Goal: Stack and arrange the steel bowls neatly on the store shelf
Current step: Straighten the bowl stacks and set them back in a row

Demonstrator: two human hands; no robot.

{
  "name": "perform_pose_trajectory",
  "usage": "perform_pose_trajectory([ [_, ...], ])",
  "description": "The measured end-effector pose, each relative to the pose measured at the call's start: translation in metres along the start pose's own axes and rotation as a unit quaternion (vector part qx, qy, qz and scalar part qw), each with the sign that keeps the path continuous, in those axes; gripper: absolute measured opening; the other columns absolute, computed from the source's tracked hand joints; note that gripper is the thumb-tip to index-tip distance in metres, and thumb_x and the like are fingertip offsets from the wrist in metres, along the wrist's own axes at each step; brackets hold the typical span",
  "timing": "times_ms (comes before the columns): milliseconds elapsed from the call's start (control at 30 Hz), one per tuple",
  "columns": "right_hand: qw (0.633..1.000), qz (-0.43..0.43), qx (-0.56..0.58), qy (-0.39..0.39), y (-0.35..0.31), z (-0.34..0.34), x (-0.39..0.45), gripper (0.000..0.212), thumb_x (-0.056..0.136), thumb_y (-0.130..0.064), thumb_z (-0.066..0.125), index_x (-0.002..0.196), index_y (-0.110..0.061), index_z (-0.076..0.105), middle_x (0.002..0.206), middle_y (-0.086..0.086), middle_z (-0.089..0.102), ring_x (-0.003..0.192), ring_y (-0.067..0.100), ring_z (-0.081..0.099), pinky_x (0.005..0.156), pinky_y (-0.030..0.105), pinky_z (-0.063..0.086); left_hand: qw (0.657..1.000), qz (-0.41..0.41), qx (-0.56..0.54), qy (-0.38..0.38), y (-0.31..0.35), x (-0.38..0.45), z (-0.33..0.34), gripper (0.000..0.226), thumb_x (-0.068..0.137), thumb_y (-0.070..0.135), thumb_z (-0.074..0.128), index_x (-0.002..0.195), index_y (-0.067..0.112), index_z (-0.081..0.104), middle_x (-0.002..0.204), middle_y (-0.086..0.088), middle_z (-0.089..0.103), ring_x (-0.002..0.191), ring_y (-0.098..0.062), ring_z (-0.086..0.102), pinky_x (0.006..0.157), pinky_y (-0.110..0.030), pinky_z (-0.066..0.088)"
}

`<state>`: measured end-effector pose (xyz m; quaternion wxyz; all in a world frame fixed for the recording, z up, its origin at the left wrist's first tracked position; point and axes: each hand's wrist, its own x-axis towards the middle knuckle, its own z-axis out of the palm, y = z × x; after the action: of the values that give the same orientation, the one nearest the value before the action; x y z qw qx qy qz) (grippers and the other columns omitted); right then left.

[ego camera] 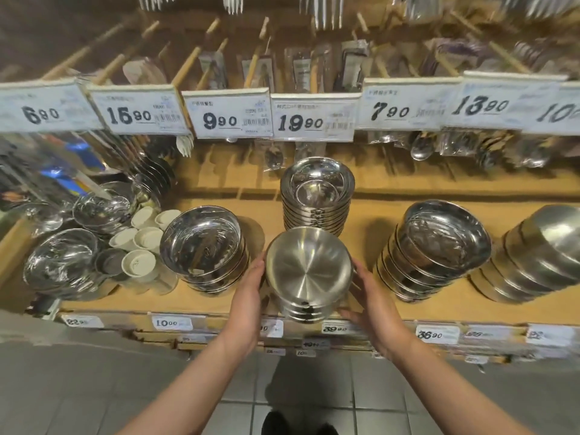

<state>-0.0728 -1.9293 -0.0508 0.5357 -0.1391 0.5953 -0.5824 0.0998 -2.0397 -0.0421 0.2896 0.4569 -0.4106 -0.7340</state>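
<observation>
Head view, looking down on a wooden store shelf (370,233). Left hand (248,287) and right hand (373,296) flanking a short stack of brushed steel bowls (309,271) at the shelf's front edge, palms facing in, fingers mostly straight and lying against the stack's sides; pressing rather than curling round, though fingertips behind the bowls staying hidden. Sitting directly behind it, a taller stack of polished bowls (317,196). Standing to the left, a wide mirror-finish stack (202,246); further left, white cups (141,243) lying jumbled among glass bowls (62,262). Standing to the right, a leaning shiny stack (439,249), then a matte stack (539,255) tilting at the frame edge. Hanging above, white price cards (230,116) reading 6.90, 15.90, 9.90, 19.90, 7.90, 13.90, with wooden-handled utensils (188,61) hanging behind. Showing below, grey floor tiles (298,390).
</observation>
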Motion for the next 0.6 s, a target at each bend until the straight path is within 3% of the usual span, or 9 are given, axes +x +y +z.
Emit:
perform_pose_trajectory([
  [67,1.0,0.008,-0.028,-0.003,-0.002,0.0,-0.006,0.033,0.108,-0.05,0.037,0.113,-0.063,0.066,0.118,-0.023,0.072,0.116,0.003,0.066,0.075,0.03,0.057,1.0,0.004,0.014,0.004,-0.001,-0.006,0.005,0.033,0.108,0.04,0.04,0.132,0.041,0.064,0.12,0.023,0.072,0.105,0.004,0.068,0.095,-0.038,0.051],
  [133,0.999,0.004,-0.038,-0.01,-0.002,0.001,-0.011,0.033,0.107,-0.052,0.035,0.111,-0.067,0.064,0.121,-0.023,0.069,0.119,0.003,0.06,0.084,0.035,0.058,1.0,0.001,0.019,0.014,-0.003,-0.011,0.01,0.031,0.109,0.038,0.039,0.126,0.043,0.065,0.112,0.027,0.073,0.098,0.009,0.069,0.086,-0.036,0.053],
  [233,1.0,0.001,-0.014,-0.01,-0.004,0.005,-0.011,0.03,0.107,-0.047,0.041,0.12,-0.05,0.068,0.126,-0.016,0.068,0.116,0.005,0.064,0.095,0.047,0.059,0.999,-0.012,0.006,0.035,-0.001,-0.015,0.014,0.032,0.109,0.036,0.04,0.123,0.04,0.068,0.112,0.021,0.074,0.108,-0.001,0.066,0.079,-0.032,0.056],
  [367,1.0,0.008,0.005,-0.007,-0.004,0.006,-0.006,0.029,0.107,-0.04,0.043,0.108,-0.043,0.072,0.104,-0.022,0.074,0.097,0.001,0.071,0.08,0.039,0.064,0.999,-0.013,-0.004,0.05,0.002,-0.013,0.019,0.033,0.108,0.033,0.04,0.124,0.03,0.068,0.113,0.011,0.075,0.111,-0.009,0.063,0.077,-0.039,0.059],
  [467,1.0,0.003,0.006,-0.003,-0.003,0.006,-0.002,0.028,0.107,-0.039,0.044,0.107,-0.042,0.072,0.101,-0.023,0.073,0.09,-0.006,0.071,0.079,0.038,0.064,0.999,-0.011,-0.003,0.051,0.004,-0.013,0.021,0.033,0.109,0.032,0.038,0.122,0.03,0.069,0.114,0.011,0.074,0.116,-0.011,0.062,0.093,-0.051,0.058],
  [600,1.0,0.008,0.016,0.003,-0.001,0.007,-0.001,0.028,0.106,-0.042,0.044,0.117,-0.038,0.07,0.12,-0.012,0.07,0.107,0.004,0.067,0.092,0.048,0.061,0.999,-0.009,-0.005,0.048,0.003,-0.013,0.019,0.033,0.109,0.03,0.038,0.121,0.028,0.069,0.131,0.003,0.066,0.126,-0.014,0.057,0.104,-0.053,0.051],
])
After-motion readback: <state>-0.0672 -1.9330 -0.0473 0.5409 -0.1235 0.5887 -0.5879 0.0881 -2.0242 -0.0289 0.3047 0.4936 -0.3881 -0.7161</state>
